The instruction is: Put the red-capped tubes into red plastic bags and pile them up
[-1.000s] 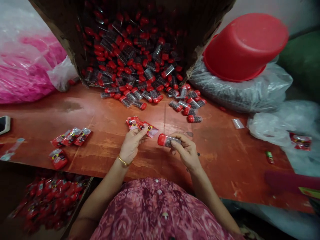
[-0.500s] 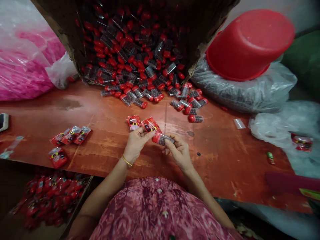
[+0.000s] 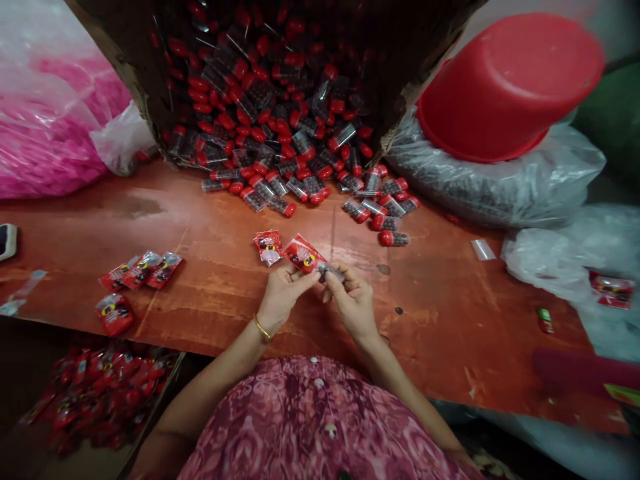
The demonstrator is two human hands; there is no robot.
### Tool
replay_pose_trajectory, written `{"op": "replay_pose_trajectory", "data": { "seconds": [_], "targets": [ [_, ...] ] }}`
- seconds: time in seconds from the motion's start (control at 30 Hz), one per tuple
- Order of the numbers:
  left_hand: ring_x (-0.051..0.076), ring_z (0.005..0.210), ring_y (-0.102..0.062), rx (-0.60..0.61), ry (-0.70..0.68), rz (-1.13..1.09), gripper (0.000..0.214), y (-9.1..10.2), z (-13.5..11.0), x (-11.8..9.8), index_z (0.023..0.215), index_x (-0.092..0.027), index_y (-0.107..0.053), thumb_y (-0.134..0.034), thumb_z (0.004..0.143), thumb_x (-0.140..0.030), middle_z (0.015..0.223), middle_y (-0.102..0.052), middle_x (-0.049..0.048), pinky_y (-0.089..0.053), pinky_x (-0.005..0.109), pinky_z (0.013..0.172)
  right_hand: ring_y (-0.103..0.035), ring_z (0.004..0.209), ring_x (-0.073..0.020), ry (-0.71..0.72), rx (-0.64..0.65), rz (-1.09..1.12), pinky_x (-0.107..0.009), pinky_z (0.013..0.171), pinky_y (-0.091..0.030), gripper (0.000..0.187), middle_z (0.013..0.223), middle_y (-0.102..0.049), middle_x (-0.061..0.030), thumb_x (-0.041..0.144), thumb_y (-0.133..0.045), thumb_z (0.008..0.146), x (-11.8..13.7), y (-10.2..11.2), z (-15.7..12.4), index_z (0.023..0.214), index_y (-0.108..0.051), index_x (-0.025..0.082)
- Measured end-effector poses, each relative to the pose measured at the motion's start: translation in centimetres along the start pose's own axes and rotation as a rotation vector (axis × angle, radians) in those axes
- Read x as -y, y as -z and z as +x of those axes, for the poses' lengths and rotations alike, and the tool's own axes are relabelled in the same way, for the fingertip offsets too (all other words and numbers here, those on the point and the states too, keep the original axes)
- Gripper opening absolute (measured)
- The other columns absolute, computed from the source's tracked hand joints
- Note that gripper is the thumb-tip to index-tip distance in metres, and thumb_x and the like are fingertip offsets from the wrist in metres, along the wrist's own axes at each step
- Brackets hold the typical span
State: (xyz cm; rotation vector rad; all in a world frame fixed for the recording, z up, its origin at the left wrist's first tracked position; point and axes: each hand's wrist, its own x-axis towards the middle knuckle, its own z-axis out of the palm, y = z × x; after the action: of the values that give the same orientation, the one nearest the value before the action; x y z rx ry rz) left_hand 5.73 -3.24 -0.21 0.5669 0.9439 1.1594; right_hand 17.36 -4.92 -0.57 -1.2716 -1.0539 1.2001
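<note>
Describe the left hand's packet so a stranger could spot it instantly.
Find the big cardboard box of red-capped tubes. Nearer the wearer, the left hand pinches a printed red packet. Unlike the packets lying left of it, this one has a dark-filled tube at its lower end.

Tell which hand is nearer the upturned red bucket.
Right: the right hand sits short of the bucket, to its left; the left hand is farther left.

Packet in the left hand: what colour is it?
Mostly red packet, black and yellow print; head view.
</note>
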Motion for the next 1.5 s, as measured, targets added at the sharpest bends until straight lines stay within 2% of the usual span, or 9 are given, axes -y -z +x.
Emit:
{"op": "replay_pose_trajectory", "data": {
  "seconds": [0.27,0.53,0.67,0.8,0.9,1.0,1.1,1.3,1.5],
  "targets": [
    [0.013,0.073,-0.062,-0.088,-0.086,0.026,0.028,0.2,0.4,-0.9,0.074,-0.014,-0.065,-0.076,0.060,-0.036,0.075,-0.067,0.0023,-0.047,0.024,0.073,-0.054,0.048,-0.0074,-0.017,0.106,0.101,-0.022,0.050,-0.048,0.031,0.074,-0.061,0.0026,0.046,-0.063,0.074,-0.3,-1.3,-0.4,0.092,-0.055,0.021],
    [0.012,0.068,-0.062,-0.077,0.054,-0.076,0.038,0.0,0.1,-0.4,0.076,-0.014,-0.063,-0.081,0.051,-0.036,0.071,-0.067,0.0007,-0.048,0.023,0.066,-0.053,0.043,-0.0096,-0.056,0.149,0.098,-0.024,0.049,-0.047,0.036,0.057,-0.056,0.0058,0.051,-0.066,0.068,-1.5,-1.4,0.4,0.075,-0.048,0.021],
    [0.017,0.079,-0.065,-0.100,0.055,-0.098,0.038,0.7,0.0,-1.2,0.078,-0.016,-0.063,-0.081,0.052,-0.036,0.078,-0.069,0.0023,-0.050,0.027,0.074,-0.049,0.048,-0.0113,0.081,0.083,-0.216,-0.025,0.050,-0.044,0.039,0.056,-0.053,0.0038,0.056,-0.061,0.069,-1.9,-2.1,2.1,0.067,-0.044,0.021],
    [0.015,0.094,-0.064,-0.289,-0.138,-0.133,0.026,5.3,1.2,-4.5,0.079,-0.022,-0.063,-0.068,0.069,-0.046,0.089,-0.071,0.0002,-0.049,0.027,0.085,-0.054,0.089,-0.0242,0.311,-0.156,-0.934,-0.041,0.083,-0.042,0.037,0.093,-0.063,-0.0122,0.049,-0.045,0.083,-1.8,2.6,5.5,0.093,-0.058,0.016],
    [0.013,0.115,-0.053,-0.489,-0.404,-0.152,0.033,9.6,2.0,-6.8,0.076,-0.028,-0.063,-0.053,0.074,-0.060,0.102,-0.069,-0.0017,-0.044,0.023,0.092,-0.045,0.108,-0.0345,0.195,-0.507,-1.247,-0.053,0.088,-0.035,0.048,0.117,-0.053,-0.0234,0.046,-0.042,0.084,-2.8,8.2,8.0,0.110,-0.055,0.009],
    [0.017,0.122,-0.048,-0.534,-0.415,-0.141,0.050,10.8,2.2,-7.1,0.082,-0.027,-0.065,-0.042,0.072,-0.071,0.113,-0.065,0.0046,-0.043,0.026,0.094,-0.045,0.104,-0.0368,0.123,-0.526,-1.349,-0.053,0.082,-0.036,0.050,0.120,-0.049,-0.0259,0.044,-0.039,0.085,-4.3,10.7,8.7,0.116,-0.052,0.007],
    [0.023,0.115,-0.054,-0.555,-0.293,0.062,0.045,8.7,2.5,-5.5,0.087,-0.024,-0.066,-0.056,0.068,-0.063,0.113,-0.065,0.0078,-0.041,0.037,0.096,-0.048,0.096,-0.0352,0.182,-0.394,-1.410,-0.049,0.077,-0.037,0.047,0.118,-0.050,-0.0239,0.044,-0.042,0.085,-4.9,8.5,7.4,0.115,-0.055,0.011],
    [0.034,0.133,-0.030,-0.325,-0.446,1.060,0.020,6.3,4.5,-3.2,0.076,-0.027,-0.073,-0.077,0.057,-0.031,0.120,-0.062,0.0075,-0.011,0.052,0.109,-0.046,0.101,-0.0345,0.299,-0.163,-1.407,-0.048,0.081,-0.035,0.045,0.119,-0.051,-0.0211,0.044,-0.047,0.084,-4.3,2.0,5.0,0.116,-0.056,0.014],
    [0.037,0.131,-0.033,-0.342,-0.437,1.242,0.009,7.1,5.6,-2.7,0.071,-0.027,-0.073,-0.067,0.069,-0.033,0.118,-0.063,0.0085,-0.012,0.058,0.105,-0.041,0.114,-0.0315,0.434,-0.135,-1.222,-0.047,0.093,-0.030,0.033,0.123,-0.051,-0.0172,0.036,-0.046,0.086,-3.1,1.0,4.5,0.107,-0.061,0.015]
  ]
}}
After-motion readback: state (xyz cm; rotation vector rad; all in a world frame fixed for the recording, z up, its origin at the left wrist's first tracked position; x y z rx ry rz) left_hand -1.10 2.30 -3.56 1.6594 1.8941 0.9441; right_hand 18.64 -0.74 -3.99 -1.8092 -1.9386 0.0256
